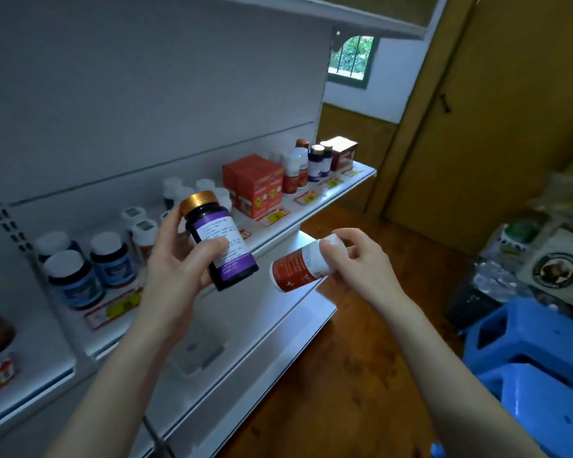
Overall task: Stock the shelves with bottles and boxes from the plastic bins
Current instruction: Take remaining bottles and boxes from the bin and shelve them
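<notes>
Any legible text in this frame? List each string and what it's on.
No text is legible.
Purple-label bottle in the left hand: white panel of small print, blurred.
Red-and-white bottle in the right hand: print too small.
Red boxes: blurred.
Shelf price tags: blurred.

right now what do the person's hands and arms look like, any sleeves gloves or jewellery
The left hand and right hand are bare: no gloves, rings, watch or bracelet visible. The left arm and right arm are uncovered down to the frame's edge, so no sleeve shows.
</notes>
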A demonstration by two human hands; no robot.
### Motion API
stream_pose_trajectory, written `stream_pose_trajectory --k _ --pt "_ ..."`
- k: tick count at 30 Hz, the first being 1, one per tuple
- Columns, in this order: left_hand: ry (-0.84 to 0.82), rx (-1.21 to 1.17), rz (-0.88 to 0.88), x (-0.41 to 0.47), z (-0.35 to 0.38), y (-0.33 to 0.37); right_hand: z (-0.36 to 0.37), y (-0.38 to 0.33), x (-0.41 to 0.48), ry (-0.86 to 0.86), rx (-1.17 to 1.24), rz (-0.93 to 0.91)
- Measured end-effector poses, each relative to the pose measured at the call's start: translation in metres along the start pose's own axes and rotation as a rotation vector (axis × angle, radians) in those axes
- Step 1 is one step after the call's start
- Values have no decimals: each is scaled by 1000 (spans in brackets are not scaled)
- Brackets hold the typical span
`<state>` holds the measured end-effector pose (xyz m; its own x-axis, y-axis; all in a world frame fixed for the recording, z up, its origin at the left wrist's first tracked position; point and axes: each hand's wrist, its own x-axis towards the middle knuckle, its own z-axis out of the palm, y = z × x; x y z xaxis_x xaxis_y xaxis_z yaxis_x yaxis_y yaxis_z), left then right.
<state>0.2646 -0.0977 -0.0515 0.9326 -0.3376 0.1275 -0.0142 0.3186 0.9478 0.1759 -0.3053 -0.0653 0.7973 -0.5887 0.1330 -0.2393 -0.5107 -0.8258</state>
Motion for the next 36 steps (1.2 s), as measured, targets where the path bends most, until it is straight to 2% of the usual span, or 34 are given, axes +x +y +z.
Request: stream_pose_trajectory --k 8,13,16,20,23,29,33,36 --pt "-66 77 21 125 61 -32 -22 5 127 90 -60 -129" --pt "-100 108 26 191 92 -34 -30 -4 200 257 100 -199" --pt "-60 100 24 225 101 -42 -29 -5 244 253 163 -216" --pt "44 143 35 260 113 -51 -25 -7 313 229 98 -319" --pt "155 143 59 281 123 -62 -20 -7 369 152 38 -412" --pt "357 64 46 307 146 -77 -3 -17 465 -133 -124 -545" --pt "488 103 72 310 158 -86 18 -22 498 -398 -317 -548" --pt "537 123 60 308 164 -92 31 -18 504 -517 -422 -562"
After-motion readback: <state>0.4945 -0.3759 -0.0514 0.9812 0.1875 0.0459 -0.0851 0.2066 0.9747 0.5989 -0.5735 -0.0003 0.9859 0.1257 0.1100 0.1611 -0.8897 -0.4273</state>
